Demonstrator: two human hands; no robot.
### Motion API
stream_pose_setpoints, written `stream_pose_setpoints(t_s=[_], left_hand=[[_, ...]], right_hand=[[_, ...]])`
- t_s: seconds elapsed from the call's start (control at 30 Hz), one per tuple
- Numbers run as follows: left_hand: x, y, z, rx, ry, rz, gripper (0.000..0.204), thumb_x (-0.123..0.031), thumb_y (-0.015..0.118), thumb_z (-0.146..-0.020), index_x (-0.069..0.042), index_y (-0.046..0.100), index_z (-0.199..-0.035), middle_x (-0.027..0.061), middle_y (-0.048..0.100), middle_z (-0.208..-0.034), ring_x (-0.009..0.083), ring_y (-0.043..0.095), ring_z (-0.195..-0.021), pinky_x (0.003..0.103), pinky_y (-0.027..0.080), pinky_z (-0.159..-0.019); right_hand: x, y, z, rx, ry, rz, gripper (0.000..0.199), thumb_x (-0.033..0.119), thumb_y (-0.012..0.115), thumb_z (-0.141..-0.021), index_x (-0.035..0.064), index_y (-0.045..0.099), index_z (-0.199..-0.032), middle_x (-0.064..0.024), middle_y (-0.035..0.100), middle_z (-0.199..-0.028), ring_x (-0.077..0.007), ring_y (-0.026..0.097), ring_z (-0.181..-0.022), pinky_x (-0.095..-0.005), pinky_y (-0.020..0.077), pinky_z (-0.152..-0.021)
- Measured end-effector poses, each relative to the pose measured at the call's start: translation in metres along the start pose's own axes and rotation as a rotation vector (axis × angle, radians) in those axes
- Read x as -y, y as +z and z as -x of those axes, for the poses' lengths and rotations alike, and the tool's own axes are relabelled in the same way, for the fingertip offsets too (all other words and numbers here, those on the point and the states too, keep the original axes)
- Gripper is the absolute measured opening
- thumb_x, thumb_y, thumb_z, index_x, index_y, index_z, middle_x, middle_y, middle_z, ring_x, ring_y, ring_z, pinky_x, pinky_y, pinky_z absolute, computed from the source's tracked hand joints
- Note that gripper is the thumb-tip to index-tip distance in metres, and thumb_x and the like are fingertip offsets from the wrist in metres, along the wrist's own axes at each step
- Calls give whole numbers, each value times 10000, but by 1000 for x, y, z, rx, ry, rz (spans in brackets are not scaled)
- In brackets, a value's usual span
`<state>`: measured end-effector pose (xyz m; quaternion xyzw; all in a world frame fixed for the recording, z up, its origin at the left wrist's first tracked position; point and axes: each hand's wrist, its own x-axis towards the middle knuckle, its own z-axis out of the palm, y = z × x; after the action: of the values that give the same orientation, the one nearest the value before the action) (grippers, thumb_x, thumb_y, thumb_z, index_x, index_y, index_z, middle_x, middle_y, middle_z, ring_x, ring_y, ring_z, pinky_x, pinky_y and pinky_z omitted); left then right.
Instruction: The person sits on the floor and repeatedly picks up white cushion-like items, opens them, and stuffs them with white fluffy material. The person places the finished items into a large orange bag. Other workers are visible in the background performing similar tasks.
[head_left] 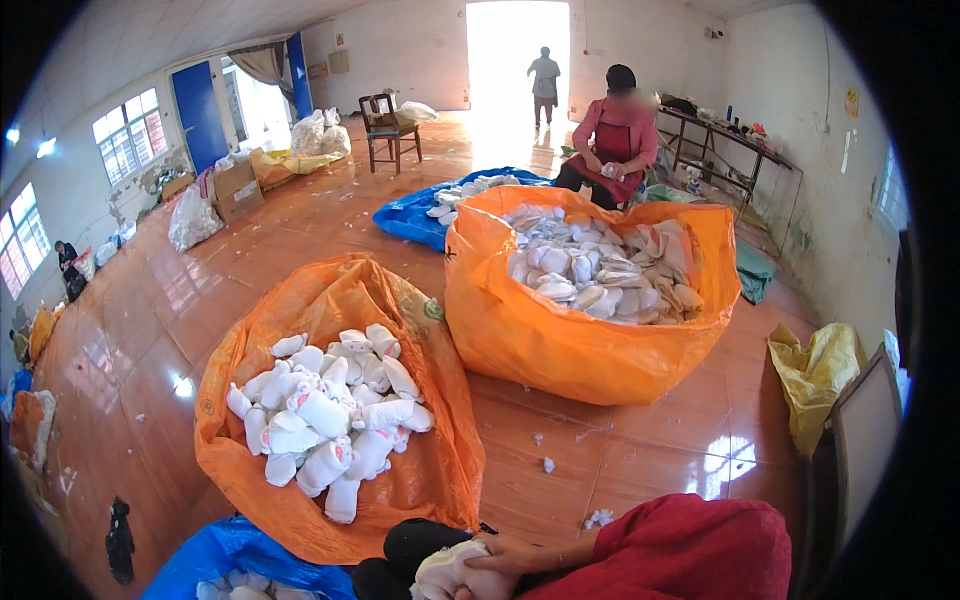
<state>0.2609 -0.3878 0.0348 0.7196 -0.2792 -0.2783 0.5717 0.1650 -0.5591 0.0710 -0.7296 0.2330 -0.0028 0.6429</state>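
At the bottom edge, my right hand point(512, 555) reaches in from a red sleeve, its fingers closed over a white stuffed plush piece point(442, 568). The piece lies over my dark-clad knees, its lower part cut off by the frame. I cannot make out my left hand. Just beyond my knees, an orange sack point(440, 470) lies spread wide. A heap of white stuffed plush pieces point(325, 415), some with pink marks, fills its middle. Left of my knees, a blue sack point(215, 550) holds more pale pieces.
A larger orange sack point(580, 360) full of flat white pieces stands ahead; a blue sheet point(405, 215) lies behind it. A seated co-worker point(620, 140) handles a small white thing. Other things around are a yellow sack point(815, 380), a wooden chair point(390, 130) and a long table point(725, 130).
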Motion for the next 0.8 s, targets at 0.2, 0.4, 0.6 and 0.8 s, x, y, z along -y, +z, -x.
stream_pose_setpoints(t_s=[0.2,0.4,0.6,0.8], left_hand=[[-17,21,3,-40,85,85,436,-176,702,-765,-5,564,-1141,127,631,-979,269,607,-874,399,477,-784],[34,13,32,90,83,-289,436,-230,703,-789,-18,576,-1149,106,641,-981,230,619,-862,393,486,-739],[46,15,29,-69,-40,-21,390,-328,707,-763,-22,635,-995,115,640,-815,254,620,-724,396,486,-632],[-38,15,23,174,-64,-770,757,-457,692,-756,18,435,-1286,205,564,-1185,322,590,-1038,354,477,-867]], right_hand=[[5,0,1,71,108,184,493,430,583,-872,1,533,-1110,-181,642,-986,-274,622,-922,-346,481,-814],[-56,15,-8,-74,-68,158,440,413,612,-856,-3,577,-996,-179,650,-882,-278,640,-832,-373,498,-730],[-18,11,-17,119,156,62,409,396,613,-865,-2,603,-956,-114,649,-863,-174,600,-785,-309,486,-682],[-70,21,-33,38,139,-194,377,360,639,-854,-1,608,-958,-86,649,-864,-139,580,-777,-305,487,-673]])
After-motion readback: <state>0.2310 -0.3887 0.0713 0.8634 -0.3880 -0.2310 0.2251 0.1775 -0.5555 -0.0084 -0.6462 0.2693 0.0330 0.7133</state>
